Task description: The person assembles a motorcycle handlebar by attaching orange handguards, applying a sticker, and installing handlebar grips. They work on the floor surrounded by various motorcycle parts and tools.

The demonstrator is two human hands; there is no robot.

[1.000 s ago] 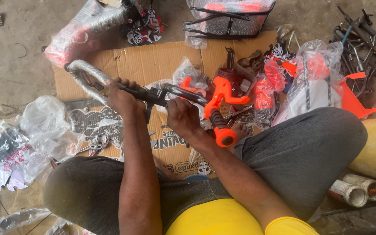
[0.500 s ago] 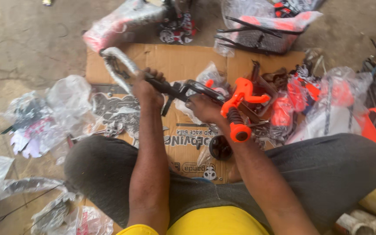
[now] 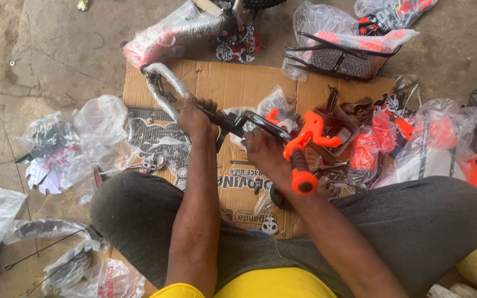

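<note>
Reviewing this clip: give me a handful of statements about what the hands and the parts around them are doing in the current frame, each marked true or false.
1. The left hand grips the wrapped handlebar. True.
2. The right hand rests empty on the knee. False: it is on the black brake lever beside the orange grip.
3. The parts lie on flattened cardboard. True.
4. The wire basket sits in the person's lap. False: it lies on the ground past the cardboard, still in plastic wrap.
5. The orange grip is still wrapped in plastic. False: its surface shows bare.
</note>
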